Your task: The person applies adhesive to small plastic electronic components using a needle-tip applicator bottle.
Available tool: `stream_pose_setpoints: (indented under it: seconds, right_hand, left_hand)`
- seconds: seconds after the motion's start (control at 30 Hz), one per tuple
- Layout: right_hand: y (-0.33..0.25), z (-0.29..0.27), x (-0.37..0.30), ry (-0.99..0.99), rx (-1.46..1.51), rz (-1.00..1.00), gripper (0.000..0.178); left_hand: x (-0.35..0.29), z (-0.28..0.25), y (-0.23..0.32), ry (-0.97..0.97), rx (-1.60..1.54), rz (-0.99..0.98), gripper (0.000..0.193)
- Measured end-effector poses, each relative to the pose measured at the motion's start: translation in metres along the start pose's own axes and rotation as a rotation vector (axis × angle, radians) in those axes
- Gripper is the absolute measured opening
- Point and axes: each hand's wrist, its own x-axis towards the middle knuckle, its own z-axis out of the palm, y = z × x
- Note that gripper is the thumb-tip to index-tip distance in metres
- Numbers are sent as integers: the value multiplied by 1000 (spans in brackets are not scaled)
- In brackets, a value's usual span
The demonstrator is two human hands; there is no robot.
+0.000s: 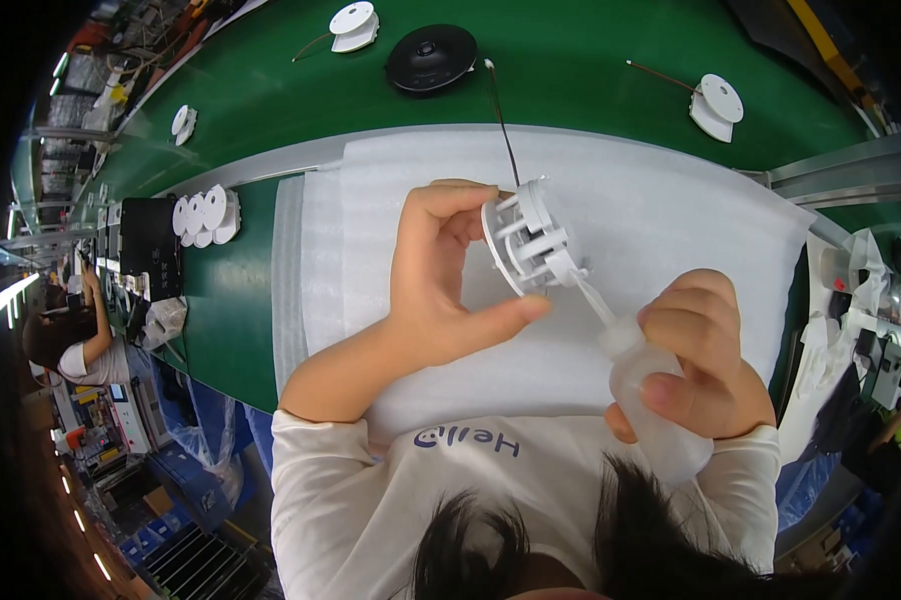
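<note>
My left hand (440, 280) grips a white round plastic part (532, 240) by its rim, thumb below and fingers above. The part has two discs joined by posts, and a thin dark wire rises from it toward the far side. In my right hand (695, 345) is a translucent squeeze bottle (660, 410), tilted, its narrow nozzle (594, 300) pointing up and left. The nozzle tip meets or nearly meets the near right side of the part; contact is hard to tell. Both hands are above a white foam sheet (390, 390).
On the green belt (570, 60) behind lie a black round cover (430, 60) and white spool-like parts (354, 26), (718, 105) with wires. Several white parts (207, 215) stand at left beside a black box (150, 250). A metal rail (850, 180) crosses at right. Another person (80, 340) works far left.
</note>
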Motion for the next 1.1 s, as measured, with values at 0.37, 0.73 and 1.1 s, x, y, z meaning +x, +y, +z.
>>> stream_pose_setpoints:
  seconds: [0.37, 0.73, 1.1]
  right_hand:
    - [2, 2, -3, 3, 11, -16, 31]
    - [1, 2, -4, 20, 23, -4, 35]
    - [20, 22, -17, 258, 709, 128, 45]
  left_hand:
    - [2, -2, 22, 145, -545, -400, 53]
    - [-1, 0, 20, 206, -538, -366, 49]
    - [10, -9, 14, 418, -438, -245, 57]
